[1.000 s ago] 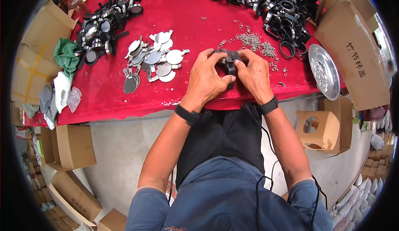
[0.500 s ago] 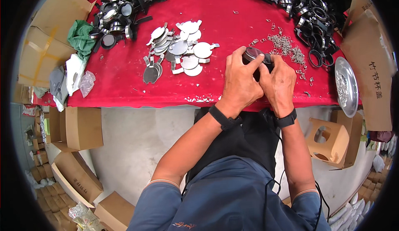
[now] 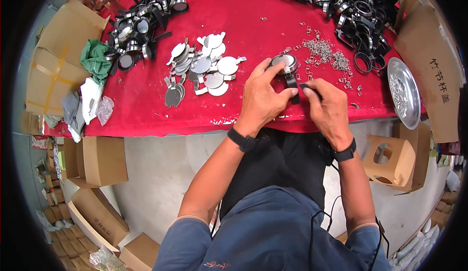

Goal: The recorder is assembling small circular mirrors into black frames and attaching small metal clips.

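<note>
My left hand (image 3: 265, 93) grips a round black cup lid (image 3: 284, 63) with a shiny metal disc and rim. Its black strap (image 3: 291, 82) hangs down beside my left thumb. Just right of the strap, my right hand (image 3: 329, 106) is closed, with a small black piece (image 3: 312, 90) pinched between thumb and finger; its exact kind is hidden. Beyond the lid lie many small metal clips (image 3: 324, 50). To the left sits a loose pile of silver discs with tabs (image 3: 214, 64).
Black lids with metal rims (image 3: 141, 25) are heaped at the far left, and black rings (image 3: 360, 22) at the far right. A metal plate (image 3: 412, 112) stands at the right edge near a cardboard box (image 3: 431, 66). Green cloth (image 3: 95, 56) and plastic bags (image 3: 104, 110) lie left.
My hands have moved apart. The left has turned the lid so its silver disc faces up and its strap shows; the right has drawn back with a small black piece.
</note>
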A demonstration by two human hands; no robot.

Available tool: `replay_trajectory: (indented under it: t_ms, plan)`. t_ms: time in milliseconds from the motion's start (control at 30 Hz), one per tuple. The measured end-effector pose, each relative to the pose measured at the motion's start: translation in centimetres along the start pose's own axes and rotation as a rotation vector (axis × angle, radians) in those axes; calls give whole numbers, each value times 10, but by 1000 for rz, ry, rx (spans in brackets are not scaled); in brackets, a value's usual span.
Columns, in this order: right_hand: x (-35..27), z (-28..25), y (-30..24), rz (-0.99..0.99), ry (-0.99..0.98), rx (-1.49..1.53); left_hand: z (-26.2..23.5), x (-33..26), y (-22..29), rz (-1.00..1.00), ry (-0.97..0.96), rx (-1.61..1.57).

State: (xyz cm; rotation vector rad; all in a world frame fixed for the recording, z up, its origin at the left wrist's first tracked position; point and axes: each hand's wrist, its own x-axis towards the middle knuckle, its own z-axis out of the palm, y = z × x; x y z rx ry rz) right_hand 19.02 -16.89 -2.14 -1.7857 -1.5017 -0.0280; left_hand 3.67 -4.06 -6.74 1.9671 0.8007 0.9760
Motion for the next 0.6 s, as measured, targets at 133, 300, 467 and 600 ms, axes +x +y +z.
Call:
replay_trajectory:
  t_ms: [133, 300, 467, 600]
  plan:
    - [-5, -25, 20, 224, 191, 126, -14, 5, -14, -137, -140, -632]
    - [-2, -60, 108, 153, 325, -320, -49, 6, 4, -110, -285, -880]
    - [-19, -81, 190, 160, 237, -460, -120, 45, -10, 130, -176, -72]
    - [-24, -74, 198, 132, 278, -451, -229, 110, -41, 39, 36, 237]
